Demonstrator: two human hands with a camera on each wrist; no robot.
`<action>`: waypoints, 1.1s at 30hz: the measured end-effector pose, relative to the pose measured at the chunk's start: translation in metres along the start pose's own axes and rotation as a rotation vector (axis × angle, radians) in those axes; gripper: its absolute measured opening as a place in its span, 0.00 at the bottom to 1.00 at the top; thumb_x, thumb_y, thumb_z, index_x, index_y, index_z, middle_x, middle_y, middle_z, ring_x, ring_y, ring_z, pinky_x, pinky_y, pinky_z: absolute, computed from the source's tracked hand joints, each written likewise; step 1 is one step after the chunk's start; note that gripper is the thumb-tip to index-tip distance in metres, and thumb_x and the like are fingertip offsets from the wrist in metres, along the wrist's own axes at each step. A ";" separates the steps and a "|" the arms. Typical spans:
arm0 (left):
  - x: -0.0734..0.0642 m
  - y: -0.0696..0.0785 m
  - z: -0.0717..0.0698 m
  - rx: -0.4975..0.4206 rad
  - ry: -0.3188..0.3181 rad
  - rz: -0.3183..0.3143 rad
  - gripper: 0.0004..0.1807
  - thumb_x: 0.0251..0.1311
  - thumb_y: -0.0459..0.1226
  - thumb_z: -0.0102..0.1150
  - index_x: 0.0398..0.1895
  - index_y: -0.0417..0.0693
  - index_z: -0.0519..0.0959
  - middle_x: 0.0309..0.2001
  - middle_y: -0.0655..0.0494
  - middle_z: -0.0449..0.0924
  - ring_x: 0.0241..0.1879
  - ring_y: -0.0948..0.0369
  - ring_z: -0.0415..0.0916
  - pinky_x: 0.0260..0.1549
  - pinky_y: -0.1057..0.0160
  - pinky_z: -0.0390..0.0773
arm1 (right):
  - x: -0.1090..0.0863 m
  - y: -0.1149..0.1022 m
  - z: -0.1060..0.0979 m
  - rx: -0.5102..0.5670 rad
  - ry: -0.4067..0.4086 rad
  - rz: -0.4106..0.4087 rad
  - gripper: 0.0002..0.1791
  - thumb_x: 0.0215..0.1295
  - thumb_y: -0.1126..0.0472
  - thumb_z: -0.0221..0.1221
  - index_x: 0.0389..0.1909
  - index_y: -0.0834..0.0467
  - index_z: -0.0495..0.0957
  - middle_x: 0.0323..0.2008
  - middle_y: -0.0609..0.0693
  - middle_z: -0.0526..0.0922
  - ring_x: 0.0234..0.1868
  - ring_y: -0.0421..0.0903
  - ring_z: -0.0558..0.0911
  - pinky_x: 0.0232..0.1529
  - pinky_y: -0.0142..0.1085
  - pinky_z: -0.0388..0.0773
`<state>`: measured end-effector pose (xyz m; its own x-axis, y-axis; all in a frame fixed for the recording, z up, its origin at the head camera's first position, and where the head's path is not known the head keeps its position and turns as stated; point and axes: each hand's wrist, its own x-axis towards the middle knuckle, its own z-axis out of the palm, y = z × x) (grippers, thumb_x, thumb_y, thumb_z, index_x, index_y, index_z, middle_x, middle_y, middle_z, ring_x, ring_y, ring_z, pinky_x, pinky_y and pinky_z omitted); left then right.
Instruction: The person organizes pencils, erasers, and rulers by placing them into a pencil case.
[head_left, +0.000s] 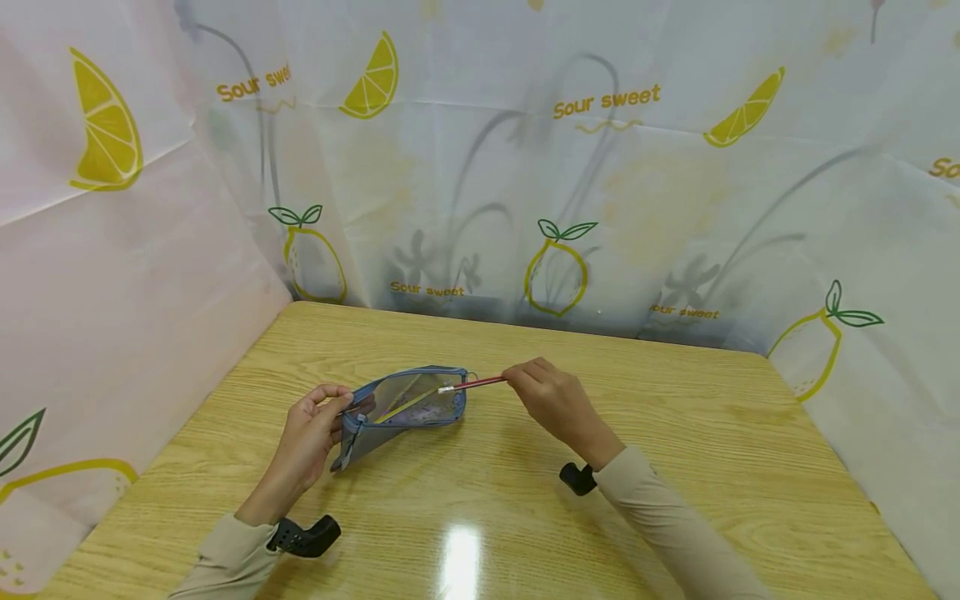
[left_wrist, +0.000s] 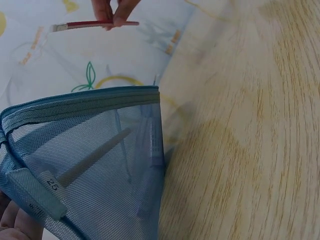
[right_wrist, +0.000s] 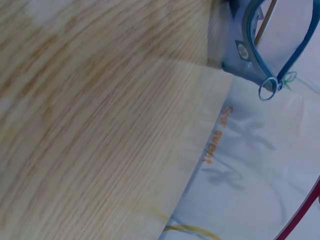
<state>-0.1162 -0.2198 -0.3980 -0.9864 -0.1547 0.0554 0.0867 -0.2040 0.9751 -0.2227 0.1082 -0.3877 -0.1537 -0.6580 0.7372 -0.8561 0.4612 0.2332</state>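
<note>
A blue mesh zipper pencil case (head_left: 397, 417) stands with its mouth spread wide above the table. My left hand (head_left: 311, 429) grips its near left end, thumb at the rim. Through the mesh in the left wrist view I see a slim yellowish stick (left_wrist: 95, 155) and a pen-like item (left_wrist: 152, 150) inside. My right hand (head_left: 558, 404) pinches a red pencil (head_left: 480, 382) near one end. Its white eraser end points left, over the case's opening in the head view. In the right wrist view only part of the red pencil (right_wrist: 301, 212) shows, and the right hand is almost wholly out of frame.
The wood-grain table (head_left: 480, 492) spreads under both arms. Printed lemon sheets (head_left: 480, 183) stand upright along its back and sides. A small metal ring (right_wrist: 268, 88) hangs at the far end of the case. Black wrist mounts (head_left: 306, 537) sit on both forearms.
</note>
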 end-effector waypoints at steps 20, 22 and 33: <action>0.000 0.000 0.000 0.000 0.001 -0.003 0.05 0.72 0.33 0.50 0.39 0.41 0.74 0.31 0.54 0.86 0.28 0.65 0.82 0.24 0.70 0.77 | 0.014 -0.026 0.015 0.213 -0.022 0.049 0.13 0.50 0.71 0.72 0.36 0.59 0.81 0.34 0.49 0.81 0.36 0.43 0.80 0.35 0.30 0.79; 0.000 0.000 0.000 -0.003 0.001 -0.004 0.05 0.72 0.33 0.50 0.38 0.41 0.75 0.32 0.53 0.86 0.31 0.63 0.83 0.24 0.70 0.77 | 0.016 -0.029 0.017 0.237 -0.017 0.039 0.13 0.50 0.71 0.71 0.37 0.59 0.81 0.34 0.49 0.81 0.36 0.43 0.80 0.36 0.29 0.78; -0.001 0.000 0.001 0.012 0.008 -0.027 0.04 0.72 0.34 0.50 0.39 0.43 0.74 0.29 0.57 0.85 0.24 0.68 0.78 0.22 0.71 0.75 | 0.025 -0.043 0.028 0.286 -0.004 -0.008 0.12 0.53 0.71 0.70 0.37 0.60 0.81 0.32 0.49 0.79 0.35 0.43 0.79 0.36 0.29 0.77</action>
<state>-0.1156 -0.2189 -0.3976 -0.9873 -0.1567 0.0271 0.0580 -0.1963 0.9788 -0.2039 0.0557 -0.3971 -0.1482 -0.6637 0.7332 -0.9616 0.2698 0.0499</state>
